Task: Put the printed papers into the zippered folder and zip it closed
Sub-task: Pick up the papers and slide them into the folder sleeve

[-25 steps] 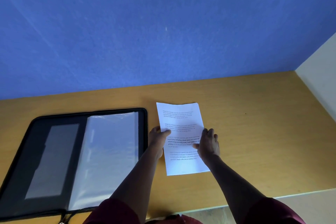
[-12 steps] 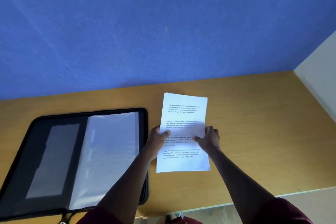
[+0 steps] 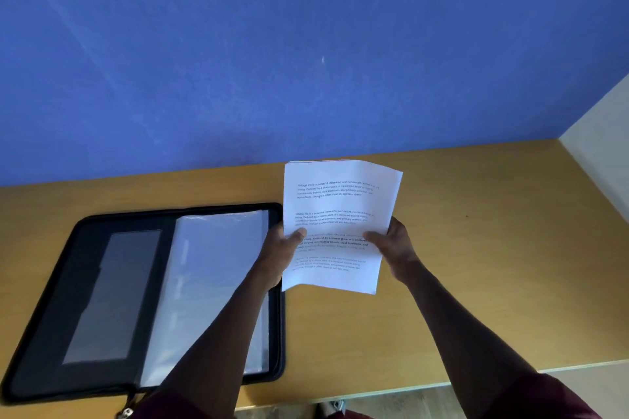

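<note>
Lifted higher, the printed papers (image 3: pixel 337 224) are gripped by both hands, left (image 3: pixel 282 248) and right (image 3: pixel 394 245).

A single head-worn camera is looking forward and down over the bench (image 3: pixel 476 282), facing the blue wall (image 3: pixel 306 44) behind it. It is sitting close, with both forearms reaching in from below the bench's near edge.

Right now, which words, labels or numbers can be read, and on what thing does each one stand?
"Village life is a peaceful, close-knit and nature-connected way of living": top paragraph on the papers, partly blurred.
Other paragraphs on the papers: too blurred to quote surely.
Folder: no text visible.
</note>
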Available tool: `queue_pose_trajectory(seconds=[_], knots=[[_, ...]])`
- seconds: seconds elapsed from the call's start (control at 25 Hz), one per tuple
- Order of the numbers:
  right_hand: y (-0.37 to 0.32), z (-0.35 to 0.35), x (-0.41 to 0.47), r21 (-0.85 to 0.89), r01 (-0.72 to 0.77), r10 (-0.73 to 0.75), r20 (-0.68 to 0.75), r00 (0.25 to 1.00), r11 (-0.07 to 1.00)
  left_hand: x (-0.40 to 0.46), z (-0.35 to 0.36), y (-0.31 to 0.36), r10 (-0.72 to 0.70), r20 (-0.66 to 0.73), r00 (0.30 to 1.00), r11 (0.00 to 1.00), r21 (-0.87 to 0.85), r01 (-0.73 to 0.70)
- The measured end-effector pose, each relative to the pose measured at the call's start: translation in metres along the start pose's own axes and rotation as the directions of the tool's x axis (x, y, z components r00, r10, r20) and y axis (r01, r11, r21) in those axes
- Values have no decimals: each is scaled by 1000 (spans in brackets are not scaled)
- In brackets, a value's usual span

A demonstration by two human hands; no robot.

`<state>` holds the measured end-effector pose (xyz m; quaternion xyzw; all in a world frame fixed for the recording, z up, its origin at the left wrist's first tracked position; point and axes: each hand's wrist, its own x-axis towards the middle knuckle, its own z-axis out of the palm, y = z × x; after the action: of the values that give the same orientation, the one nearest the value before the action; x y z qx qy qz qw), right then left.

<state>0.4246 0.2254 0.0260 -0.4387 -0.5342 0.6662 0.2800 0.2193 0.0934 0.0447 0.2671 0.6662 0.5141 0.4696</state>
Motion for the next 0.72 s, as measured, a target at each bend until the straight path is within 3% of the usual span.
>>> queue_pose_trajectory(seconds=[0.24,0.72], knots=[[-11,19,1,7,151,-151,-46,988,989,1,-7,6,83,-81,993,996,-6,-84],[-17,33,-2,-34,114,-118,-152,981,993,6,-8,-1,117,-115,986,993,0,-118]])
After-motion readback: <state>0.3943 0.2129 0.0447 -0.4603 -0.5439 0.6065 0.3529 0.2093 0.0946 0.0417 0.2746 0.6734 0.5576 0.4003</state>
